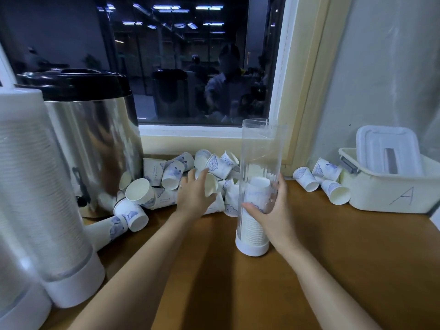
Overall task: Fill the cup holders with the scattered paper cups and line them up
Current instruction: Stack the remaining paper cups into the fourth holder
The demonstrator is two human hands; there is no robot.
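Gripping the cup holder (256, 148) with the right hand (273, 210). Touching a paper cup (212, 185) with the left hand (194, 194) — grip unclear.

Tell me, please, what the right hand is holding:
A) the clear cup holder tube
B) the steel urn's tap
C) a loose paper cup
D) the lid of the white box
A: the right hand is wrapped round the clear cup holder tube, which stands upright on the wooden counter, partly filled with stacked cups.

right grip (273, 210) holds clear cup holder (256, 144), left grip (194, 192) holds paper cup (211, 186)
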